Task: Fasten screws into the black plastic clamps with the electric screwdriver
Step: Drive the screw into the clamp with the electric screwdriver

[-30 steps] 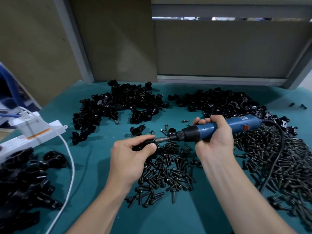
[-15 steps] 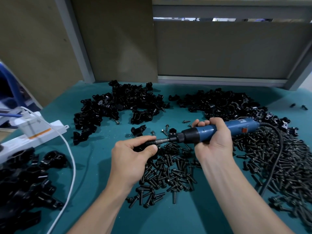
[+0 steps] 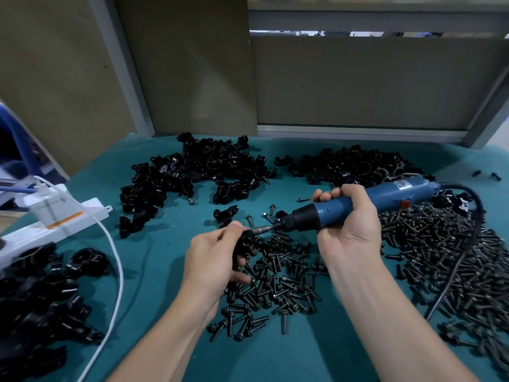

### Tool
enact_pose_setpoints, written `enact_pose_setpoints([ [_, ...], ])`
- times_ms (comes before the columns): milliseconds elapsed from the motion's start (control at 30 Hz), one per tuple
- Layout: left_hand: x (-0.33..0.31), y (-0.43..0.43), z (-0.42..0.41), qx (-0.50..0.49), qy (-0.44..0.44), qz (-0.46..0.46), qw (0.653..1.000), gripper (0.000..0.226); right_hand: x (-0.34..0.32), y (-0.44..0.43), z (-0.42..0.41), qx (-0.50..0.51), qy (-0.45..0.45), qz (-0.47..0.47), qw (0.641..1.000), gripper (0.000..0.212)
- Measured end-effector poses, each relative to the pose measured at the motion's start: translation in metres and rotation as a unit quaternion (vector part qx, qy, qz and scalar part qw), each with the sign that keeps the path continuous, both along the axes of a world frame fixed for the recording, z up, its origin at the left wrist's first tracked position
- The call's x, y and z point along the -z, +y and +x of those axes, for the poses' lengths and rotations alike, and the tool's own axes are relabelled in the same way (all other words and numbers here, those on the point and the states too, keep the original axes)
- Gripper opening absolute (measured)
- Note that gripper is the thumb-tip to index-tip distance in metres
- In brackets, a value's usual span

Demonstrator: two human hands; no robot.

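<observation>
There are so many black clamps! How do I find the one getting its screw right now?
Look at the middle of the teal table. There the left hand pinches one black clamp above the loose screws. It is the only clamp held in a hand, with the tip of the blue electric screwdriver at it.

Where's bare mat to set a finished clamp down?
Bare mat between the white cable and the left hand; also the near edge below the central screw pile. Crowded: right screw heap with the black cord, clamp piles at the back.
</observation>
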State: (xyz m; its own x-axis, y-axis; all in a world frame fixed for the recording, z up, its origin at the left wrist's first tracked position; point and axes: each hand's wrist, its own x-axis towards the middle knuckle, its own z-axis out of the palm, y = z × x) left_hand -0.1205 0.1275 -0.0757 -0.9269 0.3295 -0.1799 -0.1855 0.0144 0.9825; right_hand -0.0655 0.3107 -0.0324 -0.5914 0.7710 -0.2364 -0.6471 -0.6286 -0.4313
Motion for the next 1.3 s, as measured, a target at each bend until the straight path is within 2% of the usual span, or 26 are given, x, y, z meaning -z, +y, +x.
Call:
enact_pose_setpoints([
  [100, -0.003, -0.003, -0.003, -0.006, -0.001, -0.029, 1.000, 0.056, -0.005, -0.005, 0.000, -0.011, 0.008, 0.043, 0.999, 0.020],
  [267, -0.005, -0.004, -0.007, 0.006, -0.006, -0.045, 0.999, 0.057, -0.018, -0.006, 0.002, -0.020, 0.027, 0.117, 0.993, 0.021],
  [467, -0.004, -0.003, -0.002, 0.016, 0.014, -0.047, 0.999, 0.066, -0.021, -0.002, 0.010, -0.051, 0.039, 0.088, 0.994, 0.018],
  [700, -0.004, 0.001, 0.000, 0.019, -0.010, -0.012, 1.000, 0.037, -0.026, 0.007, 0.016, -0.086, 0.077, 0.136, 0.984, 0.015],
  [933, -0.006, 0.004, 0.002, 0.008, -0.064, 0.042, 0.997, 0.036, -0.026, 0.008, 0.018, -0.081, 0.083, 0.129, 0.985, 0.018],
  [1100, -0.008, 0.004, 0.003, 0.019, -0.069, 0.042, 0.997, 0.036, -0.023, 0.010, 0.018, -0.077, 0.086, 0.092, 0.989, 0.014],
  [1300, -0.016, -0.002, 0.008, 0.083, -0.147, 0.096, 0.981, 0.023, -0.021, 0.020, 0.022, -0.104, 0.099, 0.121, 0.982, 0.016],
])
